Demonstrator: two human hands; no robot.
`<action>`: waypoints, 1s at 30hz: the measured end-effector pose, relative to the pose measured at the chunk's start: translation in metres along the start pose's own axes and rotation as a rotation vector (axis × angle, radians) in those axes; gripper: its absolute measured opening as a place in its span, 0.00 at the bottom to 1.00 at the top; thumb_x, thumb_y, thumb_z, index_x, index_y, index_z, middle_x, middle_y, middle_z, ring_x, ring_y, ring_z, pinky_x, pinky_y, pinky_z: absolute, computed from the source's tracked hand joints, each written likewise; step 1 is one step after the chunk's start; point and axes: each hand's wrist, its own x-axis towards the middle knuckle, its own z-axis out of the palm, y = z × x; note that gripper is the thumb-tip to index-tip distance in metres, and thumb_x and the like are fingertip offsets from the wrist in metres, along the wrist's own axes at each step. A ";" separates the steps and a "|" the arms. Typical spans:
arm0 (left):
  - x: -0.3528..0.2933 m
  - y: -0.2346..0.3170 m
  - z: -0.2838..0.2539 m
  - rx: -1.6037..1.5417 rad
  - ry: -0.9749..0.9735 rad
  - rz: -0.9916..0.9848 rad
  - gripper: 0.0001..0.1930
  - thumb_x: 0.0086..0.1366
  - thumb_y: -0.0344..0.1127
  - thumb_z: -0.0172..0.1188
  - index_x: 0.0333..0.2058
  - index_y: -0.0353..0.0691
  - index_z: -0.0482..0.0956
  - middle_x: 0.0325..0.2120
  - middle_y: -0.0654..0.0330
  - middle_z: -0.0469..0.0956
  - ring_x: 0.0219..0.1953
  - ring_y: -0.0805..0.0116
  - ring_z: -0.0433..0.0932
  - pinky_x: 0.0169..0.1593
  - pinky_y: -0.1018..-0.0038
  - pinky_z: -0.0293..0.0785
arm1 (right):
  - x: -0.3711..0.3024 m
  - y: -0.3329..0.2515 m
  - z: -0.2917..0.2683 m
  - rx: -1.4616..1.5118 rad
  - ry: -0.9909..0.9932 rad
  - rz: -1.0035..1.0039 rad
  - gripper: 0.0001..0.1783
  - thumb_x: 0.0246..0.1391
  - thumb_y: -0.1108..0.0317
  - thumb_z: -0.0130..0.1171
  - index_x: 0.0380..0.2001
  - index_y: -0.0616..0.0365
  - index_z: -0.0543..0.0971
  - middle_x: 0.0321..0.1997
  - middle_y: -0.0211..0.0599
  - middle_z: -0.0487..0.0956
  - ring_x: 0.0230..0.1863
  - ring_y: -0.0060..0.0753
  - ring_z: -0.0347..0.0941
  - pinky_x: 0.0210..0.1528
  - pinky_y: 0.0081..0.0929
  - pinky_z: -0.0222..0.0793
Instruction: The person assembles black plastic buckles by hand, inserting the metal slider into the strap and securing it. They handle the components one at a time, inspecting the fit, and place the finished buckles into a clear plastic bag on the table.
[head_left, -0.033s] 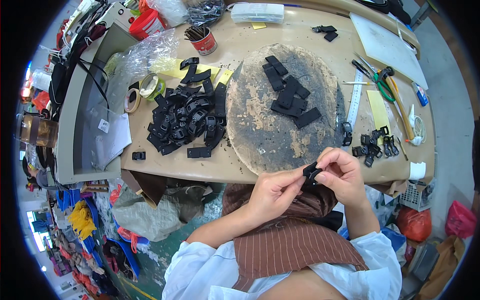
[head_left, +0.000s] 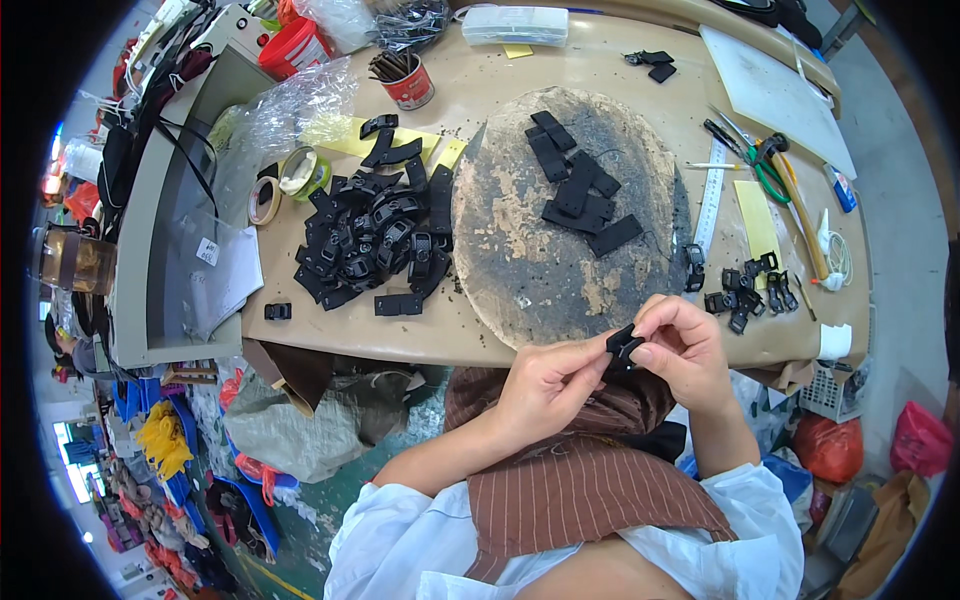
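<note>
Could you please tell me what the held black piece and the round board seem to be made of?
The black piece: perhaps webbing or something leather-like, matte; it looks mostly dull black, but it is partly covered, so this stays open. The round board: probably worn wood, matte, its darkened surface showing ragged tan patches.

Counter point(head_left: 600, 62): tan covering
Grey unit point(head_left: 130, 270): at the counter's left end
Left floor point(head_left: 318, 495): scuffed green with a yellow line point(head_left: 268, 576)
Right floor point(head_left: 893, 130): pale grey
Light point(head_left: 76, 470): bright white patches near the left rim
</note>
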 end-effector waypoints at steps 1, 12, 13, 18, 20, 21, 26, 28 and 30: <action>0.000 0.000 0.000 0.000 0.000 0.013 0.14 0.65 0.23 0.50 0.48 0.34 0.75 0.30 0.58 0.80 0.30 0.77 0.78 0.33 0.81 0.78 | 0.000 0.001 0.000 0.005 -0.003 -0.002 0.09 0.51 0.81 0.58 0.35 0.63 0.72 0.37 0.32 0.70 0.38 0.19 0.67 0.43 0.18 0.64; 0.004 0.003 0.000 0.197 0.064 0.243 0.16 0.61 0.21 0.53 0.48 0.33 0.75 0.30 0.53 0.79 0.29 0.71 0.80 0.30 0.79 0.75 | -0.004 0.001 0.009 0.018 0.091 0.013 0.09 0.51 0.81 0.57 0.37 0.63 0.72 0.38 0.32 0.69 0.39 0.19 0.66 0.44 0.16 0.63; 0.003 0.004 0.001 0.200 0.086 0.248 0.15 0.60 0.22 0.55 0.48 0.32 0.75 0.30 0.53 0.79 0.29 0.70 0.81 0.30 0.78 0.76 | -0.004 0.000 0.011 0.018 0.120 0.048 0.11 0.51 0.80 0.58 0.38 0.64 0.72 0.38 0.32 0.69 0.39 0.19 0.66 0.43 0.16 0.62; 0.005 0.011 0.001 0.345 0.142 0.203 0.16 0.54 0.26 0.63 0.43 0.32 0.77 0.36 0.49 0.79 0.33 0.58 0.81 0.36 0.71 0.77 | 0.012 -0.009 0.006 -0.242 0.024 -0.032 0.17 0.50 0.80 0.59 0.45 0.65 0.74 0.38 0.31 0.68 0.39 0.18 0.65 0.42 0.15 0.62; 0.011 0.014 -0.003 0.372 0.092 0.181 0.15 0.53 0.28 0.64 0.40 0.33 0.78 0.33 0.51 0.79 0.31 0.57 0.80 0.33 0.69 0.76 | 0.013 -0.010 -0.007 -0.417 -0.100 -0.086 0.18 0.49 0.79 0.60 0.46 0.65 0.75 0.39 0.31 0.68 0.40 0.19 0.65 0.42 0.15 0.62; 0.013 0.016 -0.007 0.373 0.058 0.171 0.14 0.53 0.29 0.64 0.40 0.33 0.78 0.32 0.52 0.79 0.30 0.57 0.80 0.32 0.69 0.76 | 0.011 -0.010 -0.007 -0.321 -0.057 -0.035 0.12 0.50 0.79 0.59 0.40 0.66 0.77 0.39 0.32 0.68 0.40 0.19 0.66 0.42 0.15 0.62; 0.022 0.015 -0.026 0.302 -0.139 0.049 0.12 0.56 0.30 0.63 0.39 0.35 0.78 0.28 0.55 0.79 0.27 0.64 0.79 0.29 0.72 0.73 | 0.012 -0.005 -0.013 0.000 -0.054 0.228 0.11 0.50 0.77 0.61 0.38 0.63 0.73 0.36 0.30 0.71 0.36 0.17 0.69 0.40 0.15 0.66; 0.024 0.019 -0.031 0.176 -0.198 -0.133 0.11 0.57 0.30 0.62 0.39 0.35 0.78 0.27 0.56 0.79 0.27 0.70 0.79 0.30 0.75 0.72 | 0.010 -0.002 -0.015 0.105 -0.031 0.317 0.12 0.50 0.76 0.62 0.37 0.61 0.72 0.34 0.29 0.72 0.34 0.17 0.71 0.38 0.15 0.68; 0.022 0.017 -0.030 -0.111 -0.141 -0.231 0.10 0.58 0.27 0.62 0.39 0.33 0.77 0.29 0.60 0.80 0.30 0.78 0.77 0.33 0.80 0.72 | 0.008 0.005 -0.017 0.175 -0.009 0.346 0.13 0.50 0.75 0.62 0.38 0.59 0.71 0.32 0.27 0.73 0.33 0.17 0.72 0.36 0.16 0.70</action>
